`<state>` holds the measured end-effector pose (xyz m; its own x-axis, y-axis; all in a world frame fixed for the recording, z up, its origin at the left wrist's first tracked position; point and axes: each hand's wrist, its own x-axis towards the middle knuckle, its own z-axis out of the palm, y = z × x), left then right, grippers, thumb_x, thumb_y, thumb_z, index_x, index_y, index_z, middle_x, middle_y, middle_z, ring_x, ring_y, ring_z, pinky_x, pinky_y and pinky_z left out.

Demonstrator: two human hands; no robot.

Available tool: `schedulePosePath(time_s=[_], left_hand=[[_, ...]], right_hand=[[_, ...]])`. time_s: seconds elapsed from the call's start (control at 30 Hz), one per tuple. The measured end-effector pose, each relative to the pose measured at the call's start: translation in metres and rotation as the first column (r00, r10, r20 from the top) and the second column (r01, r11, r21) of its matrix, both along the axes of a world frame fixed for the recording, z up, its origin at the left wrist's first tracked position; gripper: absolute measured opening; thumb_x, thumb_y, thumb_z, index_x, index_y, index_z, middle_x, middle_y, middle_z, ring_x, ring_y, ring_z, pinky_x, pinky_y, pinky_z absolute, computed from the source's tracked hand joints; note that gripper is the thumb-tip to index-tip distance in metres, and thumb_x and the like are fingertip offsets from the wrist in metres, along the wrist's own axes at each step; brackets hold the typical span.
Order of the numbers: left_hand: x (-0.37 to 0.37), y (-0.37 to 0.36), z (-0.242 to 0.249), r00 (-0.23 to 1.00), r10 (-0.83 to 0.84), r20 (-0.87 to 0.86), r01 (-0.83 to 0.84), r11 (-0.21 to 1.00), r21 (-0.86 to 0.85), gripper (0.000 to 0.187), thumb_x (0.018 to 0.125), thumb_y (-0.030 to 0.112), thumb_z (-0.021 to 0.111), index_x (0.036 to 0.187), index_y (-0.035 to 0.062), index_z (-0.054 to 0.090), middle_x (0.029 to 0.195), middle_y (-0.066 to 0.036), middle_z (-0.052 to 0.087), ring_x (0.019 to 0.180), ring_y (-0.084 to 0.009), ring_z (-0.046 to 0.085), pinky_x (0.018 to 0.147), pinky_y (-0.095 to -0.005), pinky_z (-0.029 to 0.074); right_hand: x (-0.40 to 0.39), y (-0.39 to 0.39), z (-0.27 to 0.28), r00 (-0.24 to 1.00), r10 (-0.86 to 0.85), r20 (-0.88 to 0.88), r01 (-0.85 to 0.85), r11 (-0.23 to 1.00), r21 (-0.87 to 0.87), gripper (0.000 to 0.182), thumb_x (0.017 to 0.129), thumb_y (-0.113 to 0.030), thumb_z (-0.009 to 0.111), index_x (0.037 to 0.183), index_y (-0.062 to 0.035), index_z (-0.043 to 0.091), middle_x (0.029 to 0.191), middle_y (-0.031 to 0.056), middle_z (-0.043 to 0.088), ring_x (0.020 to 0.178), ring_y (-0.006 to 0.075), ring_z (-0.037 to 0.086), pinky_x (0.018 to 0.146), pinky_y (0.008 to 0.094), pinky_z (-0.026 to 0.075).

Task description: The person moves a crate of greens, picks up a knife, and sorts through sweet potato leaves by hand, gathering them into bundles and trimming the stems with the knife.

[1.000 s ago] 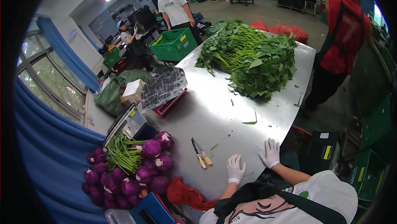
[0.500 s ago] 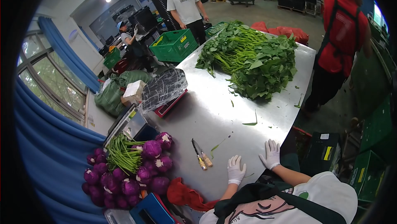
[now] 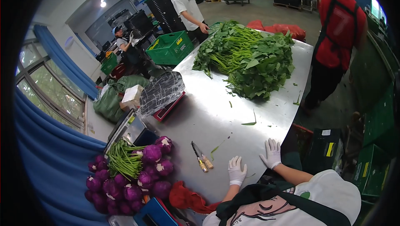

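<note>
My left hand (image 3: 237, 171), in a white glove, lies flat on the metal table (image 3: 200, 121) near its front edge, fingers stretched out. Beside it, at the table's right edge, my right hand (image 3: 271, 154) rests gloved and open too. Neither holds anything. Left of my left hand lie two knives (image 3: 202, 159) with light handles, side by side. Thin green scraps (image 3: 217, 149) are scattered near them. At the far end of the table spreads a big heap of leafy green stems (image 3: 246, 59).
Purple cabbages (image 3: 129, 188) with a bundle of green stalks (image 3: 125, 159) are piled at left. A red cloth (image 3: 187, 197) and a red scale (image 3: 168, 107) lie on the table. Beyond are a green crate (image 3: 171, 47), a person in white (image 3: 187, 11) and one in red (image 3: 339, 28).
The person in white has moved closer to the far end of the table, with a hand by the leafy heap. The view has shifted slightly. My hands stay in place.
</note>
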<state>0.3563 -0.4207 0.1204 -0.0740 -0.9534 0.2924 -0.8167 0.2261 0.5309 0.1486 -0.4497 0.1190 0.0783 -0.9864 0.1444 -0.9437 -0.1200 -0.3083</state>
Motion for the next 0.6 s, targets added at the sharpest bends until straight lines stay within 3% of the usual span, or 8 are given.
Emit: schedulePosePath(time_s=[0.37, 0.6], left_hand=[[-0.0001, -0.001, 0.0075, 1.0, -0.002, 0.007, 0.002, 0.998, -0.059, 0.042, 0.071, 0.021, 0.062, 0.108, 0.0046, 0.052, 0.112, -0.014, 0.049, 0.107, -0.0342, 0.042, 0.094, -0.0433, 0.034], [0.0011, -0.0008, 0.0055, 1.0, -0.006, 0.006, 0.006, 1.0, 0.006, 0.045, 0.073, 0.025, 0.06, 0.112, 0.0049, 0.05, 0.116, -0.015, 0.047, 0.111, -0.0342, 0.041, 0.099, -0.0447, 0.029]], right_hand=[[0.002, -0.0016, 0.0022, 1.0, -0.008, 0.02, 0.008, 1.0, -0.002, 0.076, 0.074, -0.043, 0.056, 0.13, -0.0002, 0.029, 0.135, 0.0206, 0.025, 0.128, 0.0358, 0.017, 0.106, 0.0484, 0.007], [0.0026, -0.0017, 0.0032, 1.0, -0.008, 0.014, 0.008, 1.0, -0.003, 0.076, 0.073, -0.044, 0.056, 0.13, -0.0001, 0.029, 0.135, 0.0201, 0.025, 0.128, 0.0356, 0.017, 0.106, 0.0486, 0.007]])
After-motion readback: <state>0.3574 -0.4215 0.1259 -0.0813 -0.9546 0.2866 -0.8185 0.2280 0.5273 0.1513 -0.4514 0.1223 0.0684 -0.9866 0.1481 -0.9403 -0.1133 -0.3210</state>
